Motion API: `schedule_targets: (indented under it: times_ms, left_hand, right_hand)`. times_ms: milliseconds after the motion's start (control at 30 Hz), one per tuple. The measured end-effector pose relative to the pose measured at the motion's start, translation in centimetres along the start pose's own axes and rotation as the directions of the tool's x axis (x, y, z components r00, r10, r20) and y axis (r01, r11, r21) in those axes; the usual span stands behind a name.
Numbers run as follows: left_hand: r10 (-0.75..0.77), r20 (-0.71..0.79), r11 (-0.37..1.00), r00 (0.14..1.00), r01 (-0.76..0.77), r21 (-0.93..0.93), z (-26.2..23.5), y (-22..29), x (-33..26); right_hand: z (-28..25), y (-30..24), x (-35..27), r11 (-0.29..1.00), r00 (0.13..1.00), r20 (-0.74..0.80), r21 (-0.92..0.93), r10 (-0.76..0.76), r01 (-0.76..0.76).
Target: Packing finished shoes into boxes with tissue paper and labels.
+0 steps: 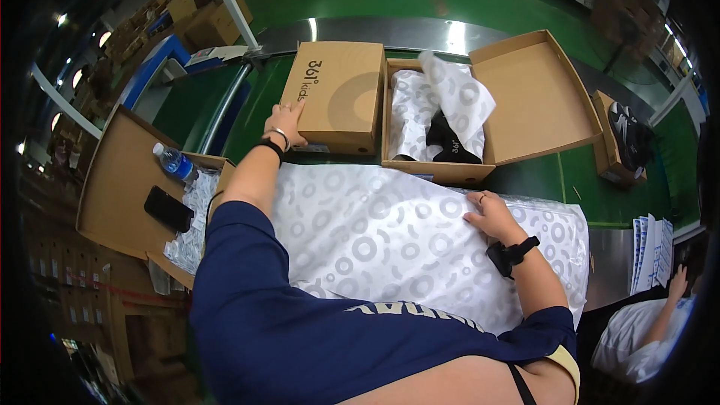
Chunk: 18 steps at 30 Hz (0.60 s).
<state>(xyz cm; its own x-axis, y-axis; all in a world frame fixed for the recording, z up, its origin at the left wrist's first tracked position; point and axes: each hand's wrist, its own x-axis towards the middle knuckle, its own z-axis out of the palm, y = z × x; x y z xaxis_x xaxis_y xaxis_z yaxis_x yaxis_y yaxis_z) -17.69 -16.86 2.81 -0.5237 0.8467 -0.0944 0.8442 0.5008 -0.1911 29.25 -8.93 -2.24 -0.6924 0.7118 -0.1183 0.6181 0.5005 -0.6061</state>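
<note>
My left hand (287, 124) rests against the near left corner of a closed brown shoe box (341, 97), fingers apart. My right hand (495, 217) lies on a stack of white wrapping paper (375, 232) with grey ring prints, near the top sheet's far right edge, thumb and forefinger apart. Right of the closed box stands an open shoe box (439, 172), its lid (532, 97) folded back to the right. Inside, ring-printed tissue paper (469, 101) stands up loosely around a black item (450, 142), partly hidden, whose kind I cannot tell.
To my left, an open carton (120, 180) holds small white packets (196, 206), a water bottle (174, 162) and a black phone (169, 209). At the right are a dark shoe (630, 139) on a box and standing papers (651, 253). Another person (641, 337) is at lower right.
</note>
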Motion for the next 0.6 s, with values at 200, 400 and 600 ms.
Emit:
schedule_targets:
  times_ms: [200, 400, 600]
  left_hand:
    - [-0.018, 0.012, 0.986, 1.000, 0.020, -0.168, -4.1, -3.0, 6.3]
    - [-0.212, 0.065, 0.950, 0.975, 0.221, -0.219, -0.1, -1.1, 9.6]
    - [-0.248, -0.088, 0.932, 0.965, 0.212, -0.293, 0.3, -1.5, 7.9]
  right_hand:
    - [0.7, 0.9, 0.0, 0.996, 0.995, -0.056, -0.034, -0.082, 0.080]
    - [1.1, 0.7, -0.6, 0.984, 0.983, -0.115, -0.126, -0.144, 0.129]
    - [1.3, 0.6, 0.3, 0.986, 0.971, -0.175, -0.069, -0.163, 0.153]
